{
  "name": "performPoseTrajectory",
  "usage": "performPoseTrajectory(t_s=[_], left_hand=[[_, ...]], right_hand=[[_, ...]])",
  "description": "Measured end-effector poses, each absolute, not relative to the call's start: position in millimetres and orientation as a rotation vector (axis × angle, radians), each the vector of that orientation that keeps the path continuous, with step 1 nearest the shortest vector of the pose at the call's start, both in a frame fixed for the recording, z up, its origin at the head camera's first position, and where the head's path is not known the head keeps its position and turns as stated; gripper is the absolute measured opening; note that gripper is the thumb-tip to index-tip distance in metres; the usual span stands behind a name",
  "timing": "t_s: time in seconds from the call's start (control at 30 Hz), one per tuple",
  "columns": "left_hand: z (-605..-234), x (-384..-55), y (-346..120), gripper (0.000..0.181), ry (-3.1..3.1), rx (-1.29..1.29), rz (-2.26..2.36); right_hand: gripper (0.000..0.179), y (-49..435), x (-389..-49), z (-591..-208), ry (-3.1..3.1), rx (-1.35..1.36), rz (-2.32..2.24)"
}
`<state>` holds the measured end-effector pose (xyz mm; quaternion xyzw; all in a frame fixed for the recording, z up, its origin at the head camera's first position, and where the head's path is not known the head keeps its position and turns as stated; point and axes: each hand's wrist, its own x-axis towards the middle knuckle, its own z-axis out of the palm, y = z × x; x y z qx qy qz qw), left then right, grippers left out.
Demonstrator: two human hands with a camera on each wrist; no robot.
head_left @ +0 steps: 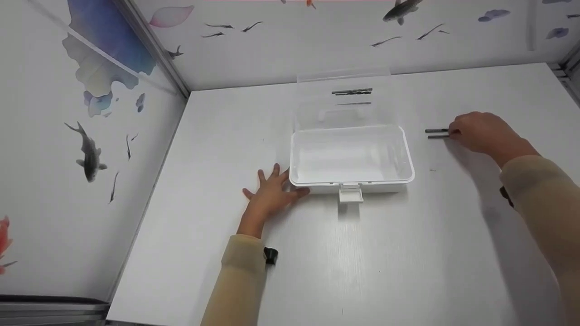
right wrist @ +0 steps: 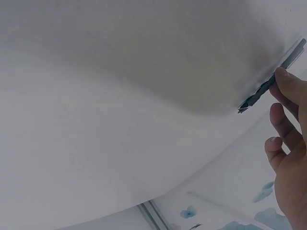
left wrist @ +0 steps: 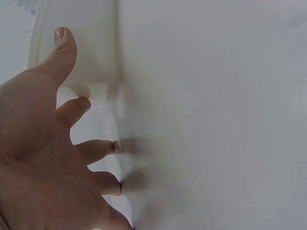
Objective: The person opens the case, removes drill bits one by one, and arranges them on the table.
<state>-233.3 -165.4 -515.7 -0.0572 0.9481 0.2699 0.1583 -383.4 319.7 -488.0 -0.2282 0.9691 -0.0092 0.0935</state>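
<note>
A white plastic box (head_left: pixel 351 181) stands on the table with its clear lid (head_left: pixel 312 115) swung back. At the box's front left corner, my left hand (head_left: pixel 271 194) rests with fingers spread. Its thumb lies along the front and its fingertips reach the table, as the left wrist view also shows. Right of the box, my right hand (head_left: pixel 485 133) pinches a dark metal drill bit (right wrist: pixel 261 91) between thumb and finger, low over the table. Two parallel shanks (head_left: pixel 437 131) stick out leftward from this hand; whether both are gripped I cannot tell.
Several dark drill bits (head_left: pixel 352 92) and a thinner one (head_left: pixel 353 103) show at the clear lid; whether on it or behind it is unclear. A white latch (head_left: pixel 350 194) hangs from the box's front. Printed wall panels (head_left: pixel 272 50) border the white table (head_left: pixel 362 271).
</note>
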Motion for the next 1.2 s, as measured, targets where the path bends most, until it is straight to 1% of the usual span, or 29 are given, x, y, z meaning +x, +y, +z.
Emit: performPoseTrajectory(t_s=[0.53, 0.73, 0.93, 1.2], left_hand=[[-511.2, -231.3, -163.7, 0.081, 2.706, -0.173, 0.772], [-512.7, -232.1, -164.2, 0.081, 2.703, -0.166, 0.764], [-513.4, -232.6, -164.8, 0.082, 2.695, -0.167, 0.759], [-513.3, -232.0, -164.9, 0.082, 2.698, -0.177, 0.746]], right_hand=[[0.020, 319.1, -383.1, -489.3, 2.868, -0.665, -0.014], [0.015, 321.3, -383.3, -492.8, 2.915, -0.716, -0.037], [0.017, 321.7, -384.0, -491.6, 2.891, -0.707, -0.029], [0.016, 319.0, -384.0, -489.7, 2.887, -0.699, -0.017]])
